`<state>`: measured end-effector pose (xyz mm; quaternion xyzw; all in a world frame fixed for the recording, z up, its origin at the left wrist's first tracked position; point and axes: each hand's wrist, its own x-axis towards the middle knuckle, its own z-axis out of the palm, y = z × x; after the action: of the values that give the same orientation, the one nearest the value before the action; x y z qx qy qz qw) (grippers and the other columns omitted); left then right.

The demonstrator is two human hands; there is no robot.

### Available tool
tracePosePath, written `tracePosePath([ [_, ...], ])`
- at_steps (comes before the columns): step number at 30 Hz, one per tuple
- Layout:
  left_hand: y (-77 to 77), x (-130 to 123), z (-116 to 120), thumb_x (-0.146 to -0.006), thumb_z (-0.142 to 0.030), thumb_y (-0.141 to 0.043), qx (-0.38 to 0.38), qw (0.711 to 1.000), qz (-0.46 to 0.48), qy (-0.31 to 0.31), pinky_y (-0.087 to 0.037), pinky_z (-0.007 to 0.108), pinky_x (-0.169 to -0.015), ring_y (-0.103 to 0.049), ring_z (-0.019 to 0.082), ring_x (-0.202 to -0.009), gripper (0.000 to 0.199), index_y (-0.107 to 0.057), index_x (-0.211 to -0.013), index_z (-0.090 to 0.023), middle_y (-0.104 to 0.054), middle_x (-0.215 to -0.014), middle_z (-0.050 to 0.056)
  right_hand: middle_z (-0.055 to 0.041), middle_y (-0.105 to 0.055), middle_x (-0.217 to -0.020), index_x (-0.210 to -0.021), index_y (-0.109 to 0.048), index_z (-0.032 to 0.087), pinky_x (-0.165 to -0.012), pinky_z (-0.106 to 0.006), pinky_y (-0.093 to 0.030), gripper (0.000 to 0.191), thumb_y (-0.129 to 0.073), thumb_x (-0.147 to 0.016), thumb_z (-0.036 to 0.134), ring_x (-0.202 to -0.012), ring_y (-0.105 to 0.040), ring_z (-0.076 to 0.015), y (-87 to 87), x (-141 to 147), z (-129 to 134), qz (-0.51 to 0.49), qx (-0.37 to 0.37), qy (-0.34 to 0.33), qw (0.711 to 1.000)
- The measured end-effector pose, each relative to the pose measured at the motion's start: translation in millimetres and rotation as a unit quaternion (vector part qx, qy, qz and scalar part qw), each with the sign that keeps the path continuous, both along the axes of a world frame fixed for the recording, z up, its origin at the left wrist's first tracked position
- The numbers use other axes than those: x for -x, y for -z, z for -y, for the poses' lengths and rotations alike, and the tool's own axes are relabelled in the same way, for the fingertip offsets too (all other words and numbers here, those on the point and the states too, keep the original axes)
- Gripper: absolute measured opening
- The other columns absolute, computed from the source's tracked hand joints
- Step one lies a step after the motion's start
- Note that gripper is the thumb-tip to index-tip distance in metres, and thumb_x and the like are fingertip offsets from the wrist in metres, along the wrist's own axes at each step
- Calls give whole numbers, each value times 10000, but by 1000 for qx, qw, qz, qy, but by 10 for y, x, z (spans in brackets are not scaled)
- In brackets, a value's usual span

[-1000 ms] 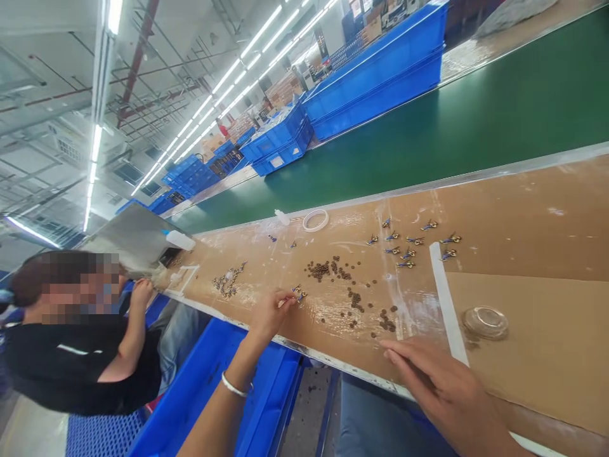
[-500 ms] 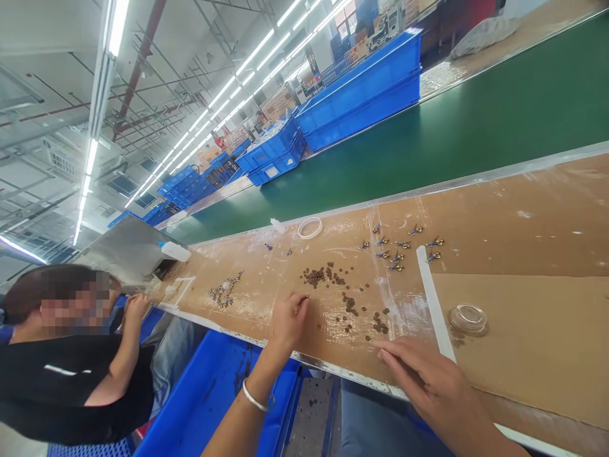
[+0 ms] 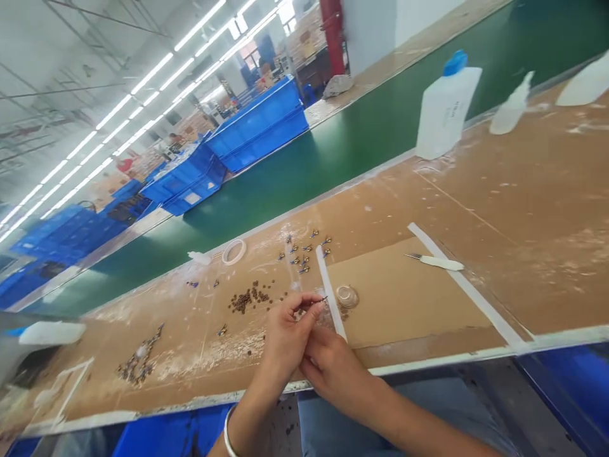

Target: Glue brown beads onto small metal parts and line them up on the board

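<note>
My left hand (image 3: 291,333), with a bangle at the wrist, pinches a small dark piece (image 3: 324,298) between thumb and forefinger. My right hand (image 3: 335,368) lies against it from below, fingers curled; what they hold, if anything, is hidden. Left of the hands is a pile of small brown discs (image 3: 243,299). Beyond them lie several small blue-and-gold metal pieces (image 3: 304,260). A round clear dish (image 3: 347,296) sits just right of the fingertips. One more blue-and-gold piece (image 3: 222,330) lies nearer the table's front edge.
A white-handled knife (image 3: 441,262) lies on the cardboard (image 3: 380,311) to the right. White bottles (image 3: 445,117) stand farther back. A tape ring (image 3: 234,252) and a clump of metal pieces (image 3: 137,365) lie to the left. Behind runs a green conveyor belt (image 3: 285,184) with blue crates (image 3: 261,124) beyond.
The view has swung right, and the co-worker has left it. My hands, apart before, have come together near the clear dish.
</note>
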<state>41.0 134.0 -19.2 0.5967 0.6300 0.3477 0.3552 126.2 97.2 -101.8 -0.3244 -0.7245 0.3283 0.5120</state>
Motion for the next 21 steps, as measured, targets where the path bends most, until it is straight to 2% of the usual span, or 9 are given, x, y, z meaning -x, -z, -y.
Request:
tracePosePath([
  [4, 9, -111, -97, -770, -341, -714, 9, 999, -41, 12, -510, 254, -684, -652, 146, -661, 138, -773, -790, -218, -736, -710, -7, -95, -709, -898, -937, -654, 135, -786, -335, -542, 160, -503, -896, 102, -847, -650, -218, 5, 3, 0, 12, 0, 1, 1000],
  [10, -39, -233, -159, -737, -326, -704, -32, 990, -135, 11, -530, 256, -676, -676, 159, -660, 115, -776, -726, -237, -752, -698, -13, -100, -713, -902, -956, -644, 135, -743, -328, -530, 144, -520, -887, 111, -836, -649, -225, -2, 4, -26, 37, 6, 4, 999],
  [16, -58, -308, -189, -720, -312, -697, -68, 981, -182, 23, -540, 255, -628, -679, 165, -615, 102, -772, -682, -255, -753, -660, -20, -98, -712, -837, -881, -657, 129, -650, -321, -505, 120, -541, -849, 119, -744, -644, -227, 6, 33, -55, 51, 12, 5, 999],
  [21, -64, -320, -201, -725, -327, -690, -60, 976, -208, 32, -534, 262, -654, -702, 177, -660, 116, -774, -691, -255, -776, -717, -13, -106, -717, -858, -877, -671, 115, -679, -314, -502, 141, -534, -845, 110, -777, -643, -222, 1, 32, -60, 51, 10, 10, 999],
])
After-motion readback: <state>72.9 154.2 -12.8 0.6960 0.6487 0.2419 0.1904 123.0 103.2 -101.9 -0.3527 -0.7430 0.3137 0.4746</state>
